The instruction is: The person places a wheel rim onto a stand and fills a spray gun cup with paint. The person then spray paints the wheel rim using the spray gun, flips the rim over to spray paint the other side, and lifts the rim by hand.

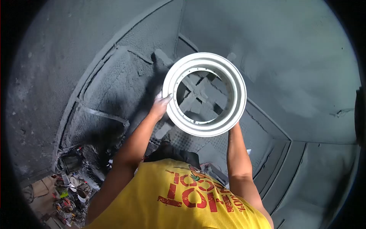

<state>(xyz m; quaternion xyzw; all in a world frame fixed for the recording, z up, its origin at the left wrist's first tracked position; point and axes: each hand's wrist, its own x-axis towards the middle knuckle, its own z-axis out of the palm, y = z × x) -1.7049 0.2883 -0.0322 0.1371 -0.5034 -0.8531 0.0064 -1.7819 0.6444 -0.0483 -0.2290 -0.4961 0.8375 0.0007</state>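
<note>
A silver-white wheel rim point(206, 130) is held up in front of me, its wide round opening facing my head. Along the inner edge runs a ring of small holes. My left hand point(161, 104) is closed on the rim's left side, thumb over the front edge and the other fingers behind. At the lower right, my right hand point(235, 126) goes behind the rim and supports it there; its fingers are hidden.
Grey, dust-coated walls point(289, 68) surround me. Crossed grey slats point(196, 93) show through the opening. Below lies a perforated floor plate point(187, 139). A raised curved edge point(89, 76) runs at left, with a cluttered heap point(72, 198) of small items at lower left.
</note>
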